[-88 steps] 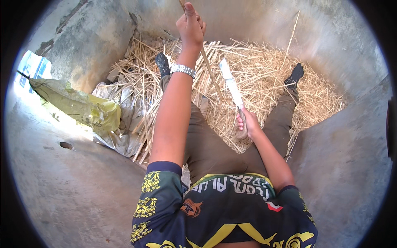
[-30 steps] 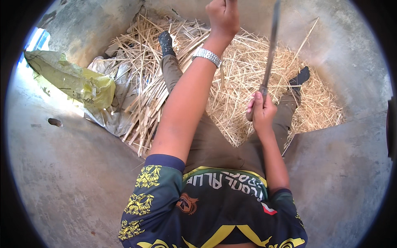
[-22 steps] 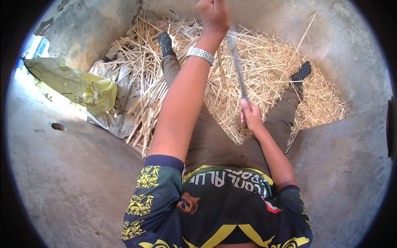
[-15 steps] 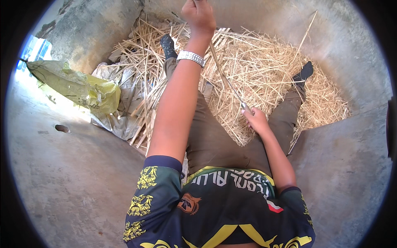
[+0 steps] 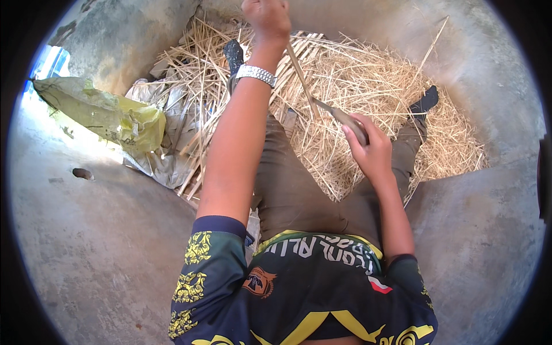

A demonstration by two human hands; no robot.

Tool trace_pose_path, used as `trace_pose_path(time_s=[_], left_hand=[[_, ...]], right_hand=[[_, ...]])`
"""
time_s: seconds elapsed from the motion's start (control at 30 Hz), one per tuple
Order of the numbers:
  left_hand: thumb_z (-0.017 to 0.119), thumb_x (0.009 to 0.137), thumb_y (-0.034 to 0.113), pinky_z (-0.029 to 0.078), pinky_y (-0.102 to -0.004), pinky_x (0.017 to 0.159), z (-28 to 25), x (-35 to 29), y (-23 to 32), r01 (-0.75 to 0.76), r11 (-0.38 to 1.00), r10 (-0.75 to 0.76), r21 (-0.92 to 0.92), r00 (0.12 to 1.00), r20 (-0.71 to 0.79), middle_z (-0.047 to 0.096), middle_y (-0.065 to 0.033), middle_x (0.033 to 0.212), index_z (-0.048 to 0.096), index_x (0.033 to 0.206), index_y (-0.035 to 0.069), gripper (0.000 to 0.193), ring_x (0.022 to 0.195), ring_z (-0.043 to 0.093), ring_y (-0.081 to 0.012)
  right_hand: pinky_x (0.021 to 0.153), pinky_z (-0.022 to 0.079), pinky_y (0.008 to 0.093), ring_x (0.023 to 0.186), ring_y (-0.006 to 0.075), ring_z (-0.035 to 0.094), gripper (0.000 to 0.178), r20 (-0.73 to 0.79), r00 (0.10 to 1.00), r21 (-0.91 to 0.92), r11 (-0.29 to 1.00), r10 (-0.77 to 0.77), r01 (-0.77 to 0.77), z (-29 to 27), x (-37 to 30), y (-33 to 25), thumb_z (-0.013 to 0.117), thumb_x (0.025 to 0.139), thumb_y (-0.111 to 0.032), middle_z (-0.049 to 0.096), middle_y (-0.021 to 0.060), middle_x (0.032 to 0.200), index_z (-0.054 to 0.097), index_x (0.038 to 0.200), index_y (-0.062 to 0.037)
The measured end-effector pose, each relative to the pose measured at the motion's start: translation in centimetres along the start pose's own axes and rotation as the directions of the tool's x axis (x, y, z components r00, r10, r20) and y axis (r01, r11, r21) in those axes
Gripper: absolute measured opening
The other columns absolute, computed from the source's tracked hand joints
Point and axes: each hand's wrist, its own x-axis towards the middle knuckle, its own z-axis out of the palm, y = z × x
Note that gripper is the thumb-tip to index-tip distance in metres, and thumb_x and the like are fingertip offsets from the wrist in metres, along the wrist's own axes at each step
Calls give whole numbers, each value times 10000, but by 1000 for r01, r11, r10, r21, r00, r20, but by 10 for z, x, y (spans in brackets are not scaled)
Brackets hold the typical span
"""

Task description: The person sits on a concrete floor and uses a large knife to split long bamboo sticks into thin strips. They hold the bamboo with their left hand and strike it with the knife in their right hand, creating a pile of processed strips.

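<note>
My left hand (image 5: 267, 22) is raised at the top edge, fingers curled into a fist, a silver bracelet on its wrist. A narrow bamboo strip (image 5: 299, 73) slants down from behind that wrist and seems to be held in the fist, though its upper end is hidden. My right hand (image 5: 375, 150) grips a knife (image 5: 342, 117) by its brownish handle, above my right thigh. The short blade points up and left, meeting or passing close by the lower part of the strip; actual contact cannot be made out.
Between my outstretched legs and beyond lies a heap of pale shavings (image 5: 368, 86). Longer split strips (image 5: 198, 75) pile up at the left. A torn yellowish sack (image 5: 109, 118) hangs over a ledge. Grey concrete walls (image 5: 477, 63) surround me; one strip leans far right.
My right hand has come up and turned, bringing the knife nearer the strip, with more of its handle showing. My left hand has shifted slightly left.
</note>
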Motion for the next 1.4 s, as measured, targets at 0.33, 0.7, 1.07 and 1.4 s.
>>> trace_pose_path(time_s=[0.33, 0.7, 1.07, 1.4], left_hand=[[498, 1063, 486, 255, -232, 406, 64, -58, 6, -35, 999, 45, -40, 963, 265, 358, 65, 576, 422, 680, 136, 525, 445, 326, -39], [528, 1033, 529, 239, -238, 409, 61, -73, -2, -6, 1000, 9, -9, 912, 410, 341, 51, 561, 415, 683, 106, 560, 455, 312, -42], [508, 1051, 506, 256, -238, 423, 57, -59, -5, 20, 998, 2, -58, 939, 343, 362, 51, 576, 469, 725, 118, 508, 458, 314, -51], [507, 1056, 495, 268, -243, 425, 50, -57, 4, -26, 998, 44, -59, 942, 331, 356, 46, 583, 452, 715, 120, 510, 464, 318, -55]], right_hand=[[567, 492, 334, 554, 173, 618, 222, 376, 888, -150, 963, 265, -223, 3, 173, -5, 678, 842, -285, 668, 66, 625, 753, 844, -76], [590, 485, 296, 586, 137, 639, 238, 415, 808, -176, 908, 419, -381, 68, 177, 44, 693, 845, -303, 716, 25, 656, 733, 683, -133], [573, 519, 332, 561, 209, 676, 200, 332, 921, 35, 973, 202, -226, -34, 225, -40, 686, 843, -156, 728, 155, 667, 782, 743, -12], [523, 482, 315, 535, 133, 611, 219, 436, 840, -143, 947, 322, -288, -58, 226, -81, 647, 881, -172, 740, 84, 698, 770, 765, -33]])
